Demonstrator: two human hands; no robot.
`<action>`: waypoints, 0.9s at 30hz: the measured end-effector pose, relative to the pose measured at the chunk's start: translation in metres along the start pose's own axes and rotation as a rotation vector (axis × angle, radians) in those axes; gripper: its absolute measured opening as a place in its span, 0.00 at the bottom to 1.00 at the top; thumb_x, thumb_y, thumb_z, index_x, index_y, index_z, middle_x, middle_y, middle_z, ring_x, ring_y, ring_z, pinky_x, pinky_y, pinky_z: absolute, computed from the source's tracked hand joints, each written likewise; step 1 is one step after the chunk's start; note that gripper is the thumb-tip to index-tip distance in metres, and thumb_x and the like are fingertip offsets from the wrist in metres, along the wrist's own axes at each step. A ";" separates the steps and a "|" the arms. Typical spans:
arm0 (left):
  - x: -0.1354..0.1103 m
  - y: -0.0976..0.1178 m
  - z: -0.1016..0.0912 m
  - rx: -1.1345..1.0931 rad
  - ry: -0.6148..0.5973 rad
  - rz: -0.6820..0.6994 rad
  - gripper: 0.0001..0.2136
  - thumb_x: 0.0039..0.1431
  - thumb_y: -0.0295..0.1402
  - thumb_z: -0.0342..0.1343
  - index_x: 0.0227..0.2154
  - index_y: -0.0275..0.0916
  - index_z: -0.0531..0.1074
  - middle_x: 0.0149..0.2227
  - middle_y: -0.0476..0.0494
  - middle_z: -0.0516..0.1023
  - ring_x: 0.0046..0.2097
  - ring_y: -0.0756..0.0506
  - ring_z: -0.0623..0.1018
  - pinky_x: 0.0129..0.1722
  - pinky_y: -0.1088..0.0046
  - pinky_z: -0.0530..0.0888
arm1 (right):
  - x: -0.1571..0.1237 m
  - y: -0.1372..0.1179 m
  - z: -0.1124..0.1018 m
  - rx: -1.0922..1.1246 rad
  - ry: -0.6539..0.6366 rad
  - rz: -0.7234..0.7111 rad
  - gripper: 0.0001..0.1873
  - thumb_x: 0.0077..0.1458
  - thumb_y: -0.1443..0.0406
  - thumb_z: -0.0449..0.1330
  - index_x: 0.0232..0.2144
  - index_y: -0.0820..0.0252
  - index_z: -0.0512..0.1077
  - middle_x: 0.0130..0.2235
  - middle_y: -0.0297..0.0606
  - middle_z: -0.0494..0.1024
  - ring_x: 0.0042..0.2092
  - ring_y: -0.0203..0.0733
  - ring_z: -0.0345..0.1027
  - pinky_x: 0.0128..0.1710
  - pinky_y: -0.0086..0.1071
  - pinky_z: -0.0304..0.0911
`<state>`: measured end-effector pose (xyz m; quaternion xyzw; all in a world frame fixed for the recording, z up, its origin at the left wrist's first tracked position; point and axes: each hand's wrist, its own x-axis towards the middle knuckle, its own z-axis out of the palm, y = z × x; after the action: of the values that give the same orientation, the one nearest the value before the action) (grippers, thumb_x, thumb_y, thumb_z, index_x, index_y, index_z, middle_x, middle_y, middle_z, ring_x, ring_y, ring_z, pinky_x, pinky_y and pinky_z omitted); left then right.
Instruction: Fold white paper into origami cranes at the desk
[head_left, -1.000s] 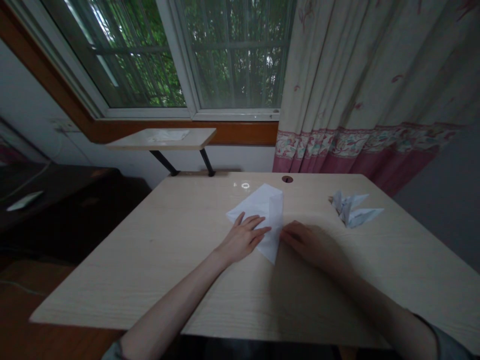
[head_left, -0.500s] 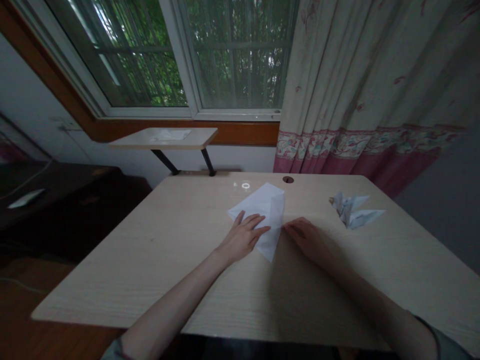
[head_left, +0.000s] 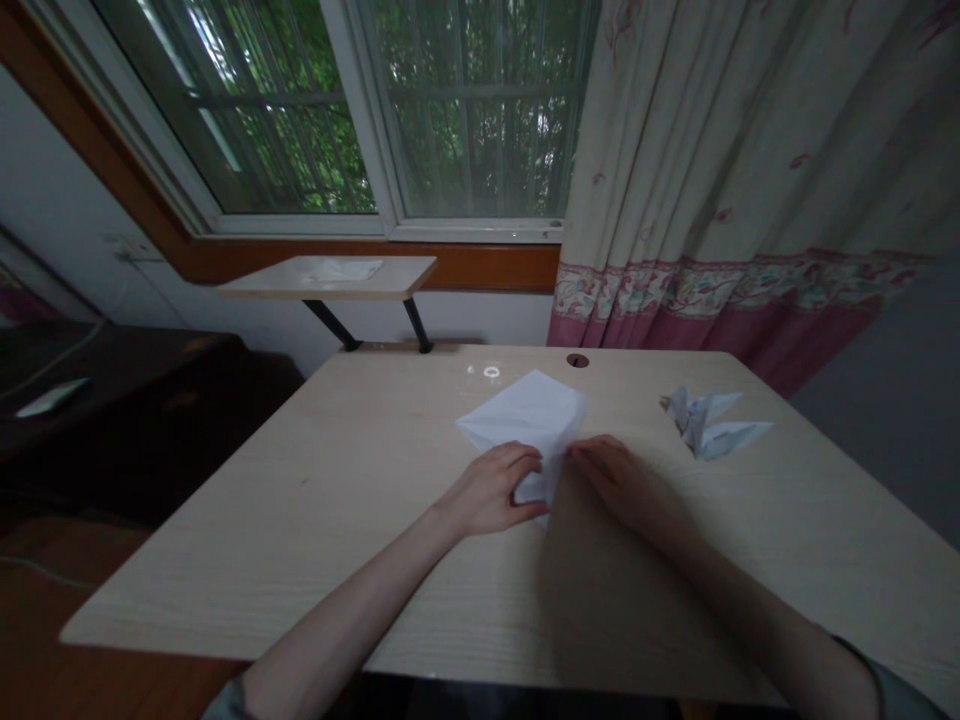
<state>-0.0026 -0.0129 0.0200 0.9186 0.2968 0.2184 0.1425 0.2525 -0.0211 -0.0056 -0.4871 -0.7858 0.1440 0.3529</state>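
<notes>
A white sheet of folded paper (head_left: 517, 408) lies on the desk in front of me, its point facing the back. My left hand (head_left: 495, 490) rests over its lower part, fingers bent and the thumb held apart from them, with paper visible in the gap. At the paper's right edge, my right hand (head_left: 611, 472) has its fingers pressed together on the edge. The paper's bottom corner is partly hidden by my left thumb. To the right stands a folded paper crane (head_left: 709, 422), apart from both hands.
The pale wooden desk (head_left: 315, 560) carries a raised shelf (head_left: 277, 278) at the back left, with white paper (head_left: 349, 270) on it. A round cable hole (head_left: 577, 361) is near the back edge. Behind are a window and a curtain (head_left: 675, 200); a dark table (head_left: 135, 370) stands left.
My left hand has slid down toward the paper's lower corner, its thumb and fingers now wider apart. The paper's right flap spreads further right at the top. My right hand has hardly moved.
</notes>
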 end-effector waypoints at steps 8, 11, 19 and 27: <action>-0.001 0.004 -0.001 -0.072 -0.099 -0.027 0.26 0.58 0.45 0.64 0.56 0.40 0.69 0.61 0.37 0.71 0.61 0.37 0.72 0.61 0.59 0.70 | -0.001 0.002 -0.003 -0.063 0.190 -0.140 0.15 0.65 0.64 0.52 0.49 0.51 0.75 0.45 0.42 0.80 0.48 0.50 0.72 0.52 0.48 0.66; -0.001 0.007 -0.002 -0.078 -0.129 -0.030 0.29 0.55 0.46 0.67 0.56 0.39 0.69 0.62 0.37 0.70 0.62 0.37 0.71 0.62 0.58 0.69 | -0.001 0.004 -0.003 -0.122 0.236 -0.204 0.15 0.64 0.67 0.53 0.48 0.50 0.76 0.48 0.43 0.78 0.52 0.50 0.70 0.54 0.48 0.64; 0.000 0.005 0.001 -0.068 -0.144 -0.007 0.33 0.51 0.48 0.69 0.57 0.39 0.69 0.61 0.37 0.72 0.62 0.36 0.71 0.64 0.55 0.66 | -0.003 0.008 0.001 -0.272 0.197 -0.220 0.19 0.62 0.71 0.53 0.50 0.48 0.75 0.52 0.37 0.79 0.58 0.49 0.66 0.62 0.52 0.47; 0.000 0.004 0.000 -0.046 -0.097 -0.002 0.34 0.50 0.49 0.69 0.57 0.41 0.69 0.61 0.38 0.72 0.62 0.35 0.71 0.64 0.53 0.64 | -0.001 0.008 0.000 -0.251 0.210 -0.120 0.10 0.60 0.67 0.56 0.38 0.50 0.77 0.49 0.38 0.80 0.53 0.49 0.71 0.58 0.50 0.49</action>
<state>-0.0012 -0.0162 0.0217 0.9243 0.2855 0.1802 0.1780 0.2582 -0.0179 -0.0101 -0.4918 -0.7842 -0.0282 0.3773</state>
